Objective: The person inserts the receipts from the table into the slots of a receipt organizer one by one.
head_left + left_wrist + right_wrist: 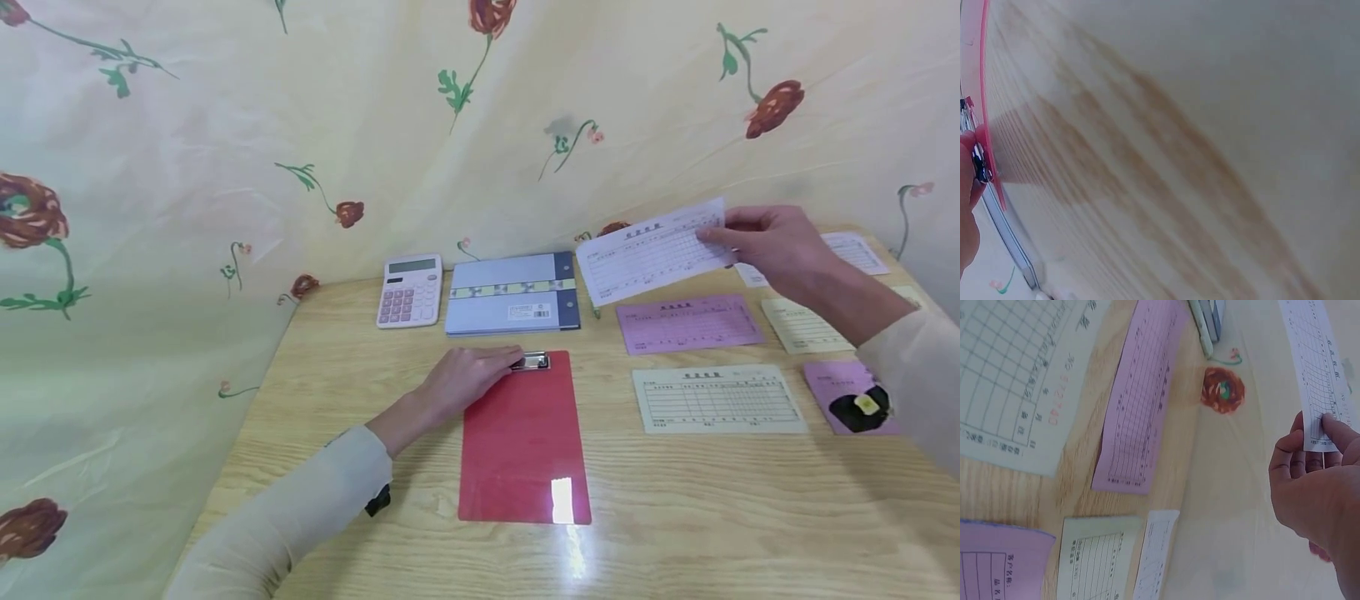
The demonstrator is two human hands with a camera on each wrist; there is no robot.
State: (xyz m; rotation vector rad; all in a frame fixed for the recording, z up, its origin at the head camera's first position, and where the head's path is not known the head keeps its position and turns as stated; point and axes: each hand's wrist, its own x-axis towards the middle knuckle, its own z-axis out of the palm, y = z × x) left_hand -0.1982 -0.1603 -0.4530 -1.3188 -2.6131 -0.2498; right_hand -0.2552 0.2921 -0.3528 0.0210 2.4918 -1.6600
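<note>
A red clipboard (521, 450) lies on the wooden table with its metal clip (534, 361) at the far end. My left hand (468, 379) pinches that clip; in the left wrist view its fingers (967, 181) show at the frame's edge, beside the clip (980, 165). Raised above the table at the right, my right hand (776, 250) holds a white printed form slip (652, 250) by its right end, between thumb and fingers. The same slip (1313, 369) hangs from the right hand (1316, 487) in the right wrist view.
Right of the clipboard lie a purple slip (690, 325), a pale green slip (720, 400), and several more slips partly behind the right arm. A blue binder (510, 292) and a pink calculator (410, 292) stand by the back edge, before a flowered curtain (375, 108).
</note>
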